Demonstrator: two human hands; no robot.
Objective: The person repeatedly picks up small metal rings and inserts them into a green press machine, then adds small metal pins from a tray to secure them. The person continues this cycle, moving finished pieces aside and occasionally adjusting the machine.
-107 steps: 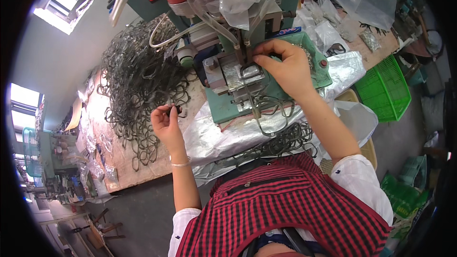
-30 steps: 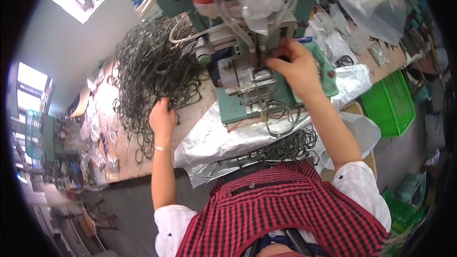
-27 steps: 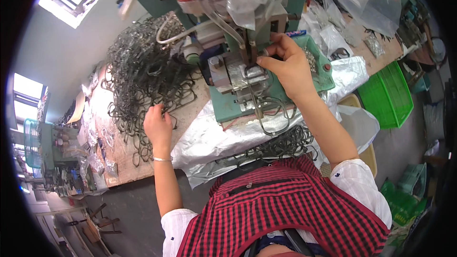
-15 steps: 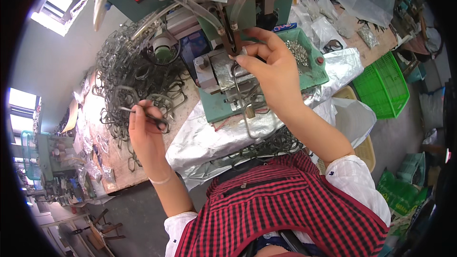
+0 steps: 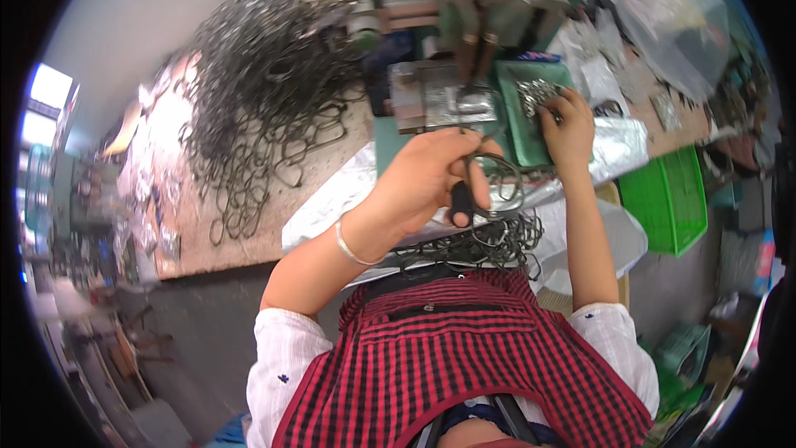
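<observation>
Over the silver sheet [image 5: 333,209], near the green tray [image 5: 519,134], our left hand [image 5: 427,170] holds thin dark loops [image 5: 521,183], probably light and flexible, better pinched on one strand. Our right hand [image 5: 571,133] curls at the tray's small metal pieces [image 5: 533,94]; whether it grips, we cannot tell.

The machine [image 5: 477,37] is blurred, its top cut off by the upper edge. The left hand [image 5: 427,174] hides part of the base [image 5: 388,148]; the loops [image 5: 520,187] in its grip blur together, uncountable. The right hand [image 5: 570,134] covers some bits [image 5: 535,98], singly too small to tell; whether it pinches any is unclear. The pile [image 5: 269,58] is smeared.
</observation>
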